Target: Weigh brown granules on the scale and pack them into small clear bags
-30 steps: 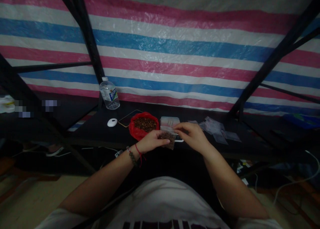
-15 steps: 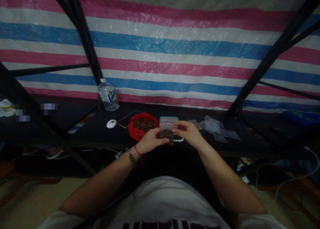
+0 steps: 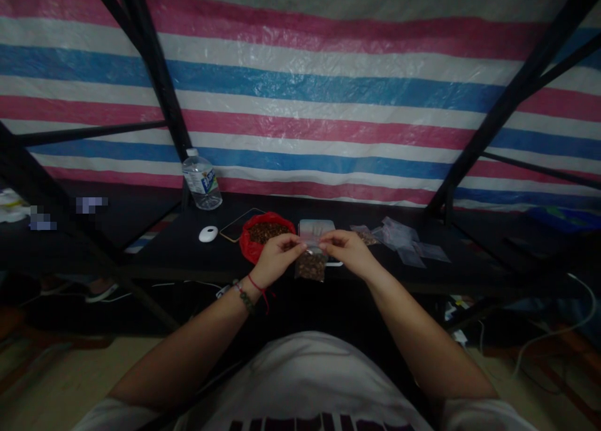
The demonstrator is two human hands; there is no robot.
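Left hand (image 3: 278,255) and right hand (image 3: 350,252) each pinch a top corner of a small clear bag (image 3: 310,267), brown bits low inside. Looks like mouth handling; any move from here needs both pinches firm, bag upright. Can't tell if it's sealed. Pale flat device (image 3: 317,226) just beyond the hands, partly blocked by them. Red bag (image 3: 248,246) of brown bits beside left hand, tight on that side. Flat clear bags (image 3: 397,235) beyond right hand, on the surface (image 3: 178,249).
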